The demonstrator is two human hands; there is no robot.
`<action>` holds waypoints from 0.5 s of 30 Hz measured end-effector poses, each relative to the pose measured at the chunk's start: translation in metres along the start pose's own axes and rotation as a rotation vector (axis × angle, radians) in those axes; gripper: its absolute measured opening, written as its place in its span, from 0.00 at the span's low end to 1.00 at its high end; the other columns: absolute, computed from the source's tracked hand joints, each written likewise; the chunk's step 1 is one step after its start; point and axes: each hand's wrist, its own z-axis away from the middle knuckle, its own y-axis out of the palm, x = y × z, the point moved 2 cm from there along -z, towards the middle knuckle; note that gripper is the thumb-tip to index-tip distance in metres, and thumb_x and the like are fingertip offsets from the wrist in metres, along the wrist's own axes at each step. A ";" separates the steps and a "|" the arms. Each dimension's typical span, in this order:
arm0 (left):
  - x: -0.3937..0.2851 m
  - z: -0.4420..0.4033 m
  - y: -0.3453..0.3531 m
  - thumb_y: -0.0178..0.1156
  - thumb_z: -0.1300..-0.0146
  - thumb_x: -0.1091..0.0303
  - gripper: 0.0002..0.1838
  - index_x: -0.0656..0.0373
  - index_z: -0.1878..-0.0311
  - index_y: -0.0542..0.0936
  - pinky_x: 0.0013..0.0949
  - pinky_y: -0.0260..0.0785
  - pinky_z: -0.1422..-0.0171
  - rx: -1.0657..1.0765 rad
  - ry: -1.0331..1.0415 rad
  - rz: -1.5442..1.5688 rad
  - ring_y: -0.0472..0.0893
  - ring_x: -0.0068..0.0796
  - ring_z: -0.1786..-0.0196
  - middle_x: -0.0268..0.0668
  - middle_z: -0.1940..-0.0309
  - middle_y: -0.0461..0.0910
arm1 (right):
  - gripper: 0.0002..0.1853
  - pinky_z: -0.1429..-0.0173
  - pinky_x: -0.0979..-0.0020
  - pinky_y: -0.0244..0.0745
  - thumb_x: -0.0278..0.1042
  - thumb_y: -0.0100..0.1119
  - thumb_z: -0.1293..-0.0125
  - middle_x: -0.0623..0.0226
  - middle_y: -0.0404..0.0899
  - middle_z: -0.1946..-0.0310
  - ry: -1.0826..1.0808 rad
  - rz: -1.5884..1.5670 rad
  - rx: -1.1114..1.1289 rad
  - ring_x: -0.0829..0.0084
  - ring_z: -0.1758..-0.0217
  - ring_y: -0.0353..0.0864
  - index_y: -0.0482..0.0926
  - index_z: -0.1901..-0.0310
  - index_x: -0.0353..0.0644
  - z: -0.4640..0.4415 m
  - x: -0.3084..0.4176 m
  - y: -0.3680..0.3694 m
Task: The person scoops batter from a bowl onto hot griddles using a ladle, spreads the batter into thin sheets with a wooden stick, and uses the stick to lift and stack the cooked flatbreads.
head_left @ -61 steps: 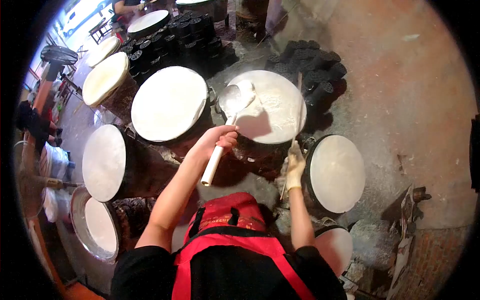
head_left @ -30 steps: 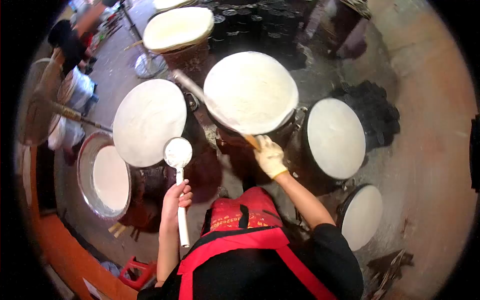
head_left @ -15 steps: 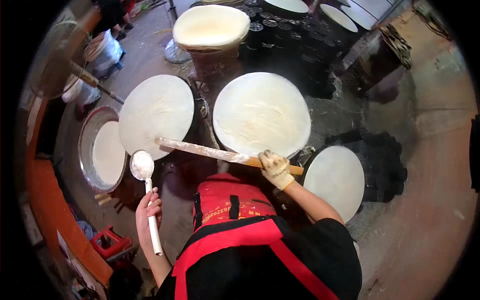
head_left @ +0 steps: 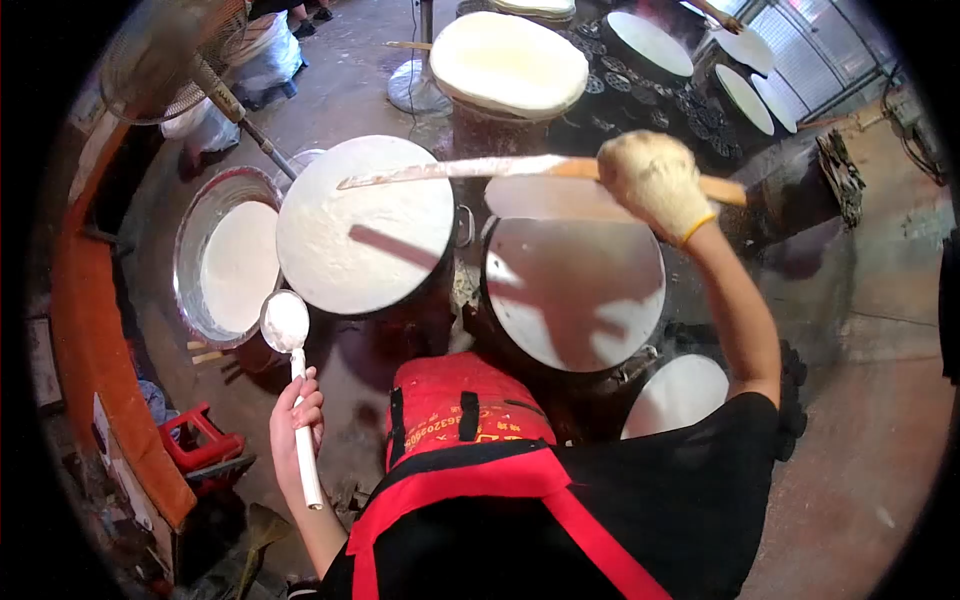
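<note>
My bare left hand is closed round the white handle of a ladle, whose bowl holds white batter beside a metal basin of white liquid. My gloved right hand grips a long flat wooden stick, raised over the round pans. The stick's far end is above the left pan, which carries a white layer. A pale sheet hangs along or behind the stick, over the far side of the middle pan. That pan has a greyish surface with shadows on it.
Another round pan is at the lower right, partly behind my sleeve. A stack of pale round sheets stands ahead. A fan, a red stool and an orange board are at left. Another person's hand shows at the top right.
My right hand has risen and moved right with the stick. The pale sheet is away from the middle pan's near surface. The view has shifted; my left hand still holds the ladle.
</note>
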 end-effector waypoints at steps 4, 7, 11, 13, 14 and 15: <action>-0.065 -0.022 -0.005 0.44 0.31 0.73 0.10 0.69 0.50 0.65 0.16 0.54 0.88 0.005 0.015 0.003 0.58 0.14 0.82 0.33 0.75 0.63 | 0.10 0.53 0.61 0.76 0.42 0.59 0.45 0.57 0.81 0.66 0.168 0.177 0.194 0.59 0.62 0.82 0.84 0.66 0.48 -0.100 0.035 -0.052; -0.100 -0.044 0.002 0.45 0.31 0.74 0.10 0.68 0.51 0.65 0.16 0.53 0.88 0.001 0.018 -0.007 0.58 0.14 0.83 0.32 0.75 0.62 | 0.16 0.56 0.60 0.76 0.45 0.58 0.48 0.54 0.81 0.66 0.080 0.206 0.029 0.56 0.63 0.82 0.83 0.64 0.43 -0.169 0.013 -0.086; -0.141 -0.069 0.015 0.46 0.32 0.74 0.10 0.68 0.51 0.65 0.16 0.52 0.88 -0.013 0.027 -0.047 0.58 0.14 0.83 0.32 0.75 0.62 | 0.20 0.67 0.72 0.74 0.48 0.63 0.49 0.69 0.76 0.81 0.294 -0.230 -0.058 0.77 0.78 0.76 0.82 0.68 0.35 -0.224 -0.046 -0.133; -0.158 -0.077 0.030 0.47 0.32 0.74 0.10 0.68 0.51 0.65 0.16 0.51 0.89 -0.051 0.053 -0.086 0.57 0.14 0.83 0.32 0.75 0.62 | 0.21 0.71 0.69 0.74 0.47 0.65 0.50 0.70 0.76 0.80 0.427 -0.757 -0.182 0.75 0.80 0.76 0.81 0.66 0.34 -0.245 -0.097 -0.110; -0.163 -0.079 0.037 0.47 0.32 0.74 0.09 0.67 0.51 0.66 0.16 0.51 0.89 -0.069 0.049 -0.060 0.57 0.14 0.84 0.32 0.76 0.62 | 0.22 0.73 0.69 0.74 0.46 0.65 0.48 0.67 0.78 0.77 0.407 -1.005 -0.247 0.72 0.78 0.77 0.79 0.61 0.34 -0.259 -0.140 -0.077; -0.167 -0.081 0.043 0.47 0.32 0.74 0.09 0.67 0.51 0.66 0.16 0.50 0.89 -0.065 0.056 -0.065 0.57 0.14 0.84 0.32 0.76 0.62 | 0.21 0.75 0.70 0.74 0.45 0.63 0.44 0.63 0.80 0.73 0.475 -1.090 -0.412 0.69 0.78 0.79 0.78 0.57 0.35 -0.253 -0.118 -0.067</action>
